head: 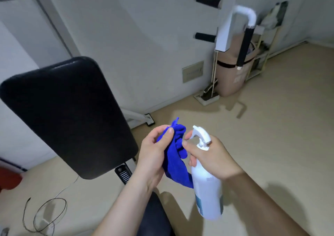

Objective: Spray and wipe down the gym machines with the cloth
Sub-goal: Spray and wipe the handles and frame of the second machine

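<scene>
A bunched blue cloth (173, 156) hangs in my left hand (153, 154), pinched between thumb and fingers at the frame's centre. My right hand (211, 156) grips the neck of a white spray bottle (207, 190), its trigger head pointing left toward the cloth; the fingertips of that hand also touch the cloth. To the left stands a gym machine's black padded backrest (68, 114), tilted. Further back on the right is a white machine handle (244, 35) with black foam grips.
Black foam rollers (207, 1) stick out near the white wall. A beige bin (233, 73) and a metal rack (262, 58) stand in the far right corner. A loose black cable (45, 216) lies on the beige floor at lower left. A white frame foot (142, 118) rests by the wall.
</scene>
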A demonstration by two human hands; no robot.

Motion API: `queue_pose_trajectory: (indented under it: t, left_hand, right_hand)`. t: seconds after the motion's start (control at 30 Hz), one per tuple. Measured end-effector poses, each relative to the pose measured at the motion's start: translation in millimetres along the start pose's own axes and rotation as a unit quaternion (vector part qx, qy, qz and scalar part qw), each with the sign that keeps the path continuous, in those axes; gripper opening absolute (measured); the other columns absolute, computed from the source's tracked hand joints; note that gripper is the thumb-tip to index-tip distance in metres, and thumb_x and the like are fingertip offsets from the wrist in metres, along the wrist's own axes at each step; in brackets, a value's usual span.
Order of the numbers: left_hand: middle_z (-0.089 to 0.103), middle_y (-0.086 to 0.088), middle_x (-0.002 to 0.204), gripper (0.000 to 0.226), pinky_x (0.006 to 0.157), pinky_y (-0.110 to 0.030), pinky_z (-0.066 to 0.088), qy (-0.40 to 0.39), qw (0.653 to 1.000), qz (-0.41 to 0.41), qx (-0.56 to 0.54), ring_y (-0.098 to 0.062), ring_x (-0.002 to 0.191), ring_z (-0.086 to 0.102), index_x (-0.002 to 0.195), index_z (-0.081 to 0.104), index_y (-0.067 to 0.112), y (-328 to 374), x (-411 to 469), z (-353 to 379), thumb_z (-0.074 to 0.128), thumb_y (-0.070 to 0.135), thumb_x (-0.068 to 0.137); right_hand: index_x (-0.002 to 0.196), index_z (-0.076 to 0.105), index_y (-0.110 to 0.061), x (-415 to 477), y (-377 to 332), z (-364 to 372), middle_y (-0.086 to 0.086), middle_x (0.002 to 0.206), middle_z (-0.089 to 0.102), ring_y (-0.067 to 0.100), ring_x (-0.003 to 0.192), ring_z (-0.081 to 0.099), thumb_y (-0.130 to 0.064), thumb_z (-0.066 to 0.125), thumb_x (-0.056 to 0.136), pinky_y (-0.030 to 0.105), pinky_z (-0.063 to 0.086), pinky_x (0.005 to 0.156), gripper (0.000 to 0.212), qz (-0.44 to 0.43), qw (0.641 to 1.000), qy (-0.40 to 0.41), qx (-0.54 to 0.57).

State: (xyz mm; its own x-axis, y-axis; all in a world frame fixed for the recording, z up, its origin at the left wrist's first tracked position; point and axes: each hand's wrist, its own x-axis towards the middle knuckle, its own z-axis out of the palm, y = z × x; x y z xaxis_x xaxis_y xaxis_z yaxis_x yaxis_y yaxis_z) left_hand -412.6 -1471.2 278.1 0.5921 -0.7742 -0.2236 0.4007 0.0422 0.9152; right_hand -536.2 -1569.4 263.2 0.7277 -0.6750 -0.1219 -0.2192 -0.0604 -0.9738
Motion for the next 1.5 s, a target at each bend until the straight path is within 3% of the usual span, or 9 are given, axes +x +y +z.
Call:
queue_pose_trajectory:
  t: [0.1,0.2,0.3,0.4,0.57,0.93,1.07,1.27,1.5]
  left_hand:
    - [0.065,-0.015,0.075,0.03,0.062,-0.035,0.048,0.008,0.999,0.002,0.038,-0.027,0.061,0.06,0.09,0.059,0.004,21,17,27,0.066,0.033,0.089]
    - [0.059,-0.017,0.07,0.027,0.054,-0.031,0.047,-0.03,0.997,0.026,0.059,-0.029,0.058,0.06,0.076,0.047,0.009,43,43,54,0.072,0.013,0.085]
    - [0.051,-0.016,0.071,0.03,0.066,-0.047,0.059,-0.048,0.992,0.066,0.095,-0.03,0.068,0.056,0.067,0.044,0.012,59,74,79,0.071,0.0,0.072]
    - [0.058,-0.014,0.069,0.023,0.049,-0.035,0.052,-0.045,0.994,0.059,0.085,-0.03,0.062,0.059,0.075,0.052,0.012,70,117,104,0.064,-0.007,0.08]
    - [0.068,-0.011,0.087,0.038,0.065,-0.036,0.051,-0.04,0.99,0.06,0.121,-0.024,0.065,0.062,0.1,0.068,0.018,76,184,140,0.045,-0.011,0.087]
    - [0.05,-0.013,0.055,0.023,0.04,-0.021,0.039,-0.035,0.975,0.033,0.219,-0.023,0.045,0.042,0.084,0.071,0.008,53,298,254,0.06,0.025,0.095]
    - [0.059,-0.006,0.062,0.016,0.048,-0.021,0.046,0.002,0.98,0.038,0.193,-0.019,0.055,0.054,0.105,0.069,0.018,34,344,286,0.06,0.013,0.093]
    - [0.064,-0.003,0.07,0.016,0.067,-0.03,0.051,0.029,0.996,-0.008,0.089,-0.019,0.065,0.058,0.103,0.07,0.013,35,374,303,0.065,0.011,0.088]
    - [0.062,-0.009,0.08,0.026,0.058,-0.027,0.052,0.005,1.0,-0.002,0.011,-0.017,0.063,0.062,0.108,0.067,0.008,46,389,317,0.052,-0.002,0.089]
  right_hand:
    - [0.093,0.056,-0.022,10,-23,-23,0.003,0.051,0.057,0.021,0.059,0.058,-0.026,0.066,0.091,0.037,0.05,0.078,0.011,-0.019,0.999,0.028,0.003]
    - [0.093,0.055,-0.023,27,-44,-51,0.006,0.052,0.059,0.032,0.066,0.059,-0.026,0.065,0.091,0.041,0.05,0.085,0.011,-0.037,0.998,0.055,0.001]
    - [0.093,0.054,-0.024,50,-61,-79,0.009,0.054,0.06,0.034,0.07,0.061,-0.027,0.064,0.091,0.045,0.05,0.089,0.011,-0.051,0.996,0.073,-0.005]
    - [0.093,0.054,-0.023,87,-73,-110,0.009,0.051,0.058,0.039,0.073,0.063,-0.027,0.064,0.09,0.045,0.051,0.087,0.011,-0.053,0.995,0.084,-0.016]
    - [0.091,0.055,-0.02,148,-83,-154,0.009,0.05,0.057,0.028,0.063,0.061,-0.027,0.065,0.091,0.039,0.05,0.082,0.012,-0.052,0.995,0.071,-0.038]
    - [0.094,0.053,-0.011,236,-46,-275,0.011,0.05,0.05,0.025,0.058,0.057,-0.019,0.064,0.093,0.016,0.049,0.06,0.013,-0.009,0.991,0.119,-0.065]
    - [0.088,0.057,-0.02,265,-14,-314,-0.004,0.046,0.052,0.019,0.05,0.053,-0.027,0.066,0.089,0.039,0.054,0.075,0.012,0.011,0.988,0.126,-0.091]
    - [0.069,0.048,-0.02,290,-8,-329,0.001,0.05,0.06,0.025,0.064,0.063,-0.036,0.064,0.09,0.036,0.051,0.076,0.03,0.025,0.981,0.143,-0.126]
    - [0.083,0.055,-0.03,299,-9,-333,-0.004,0.055,0.061,0.025,0.063,0.06,-0.049,0.06,0.079,0.041,0.054,0.072,0.02,-0.01,0.985,0.142,-0.102]
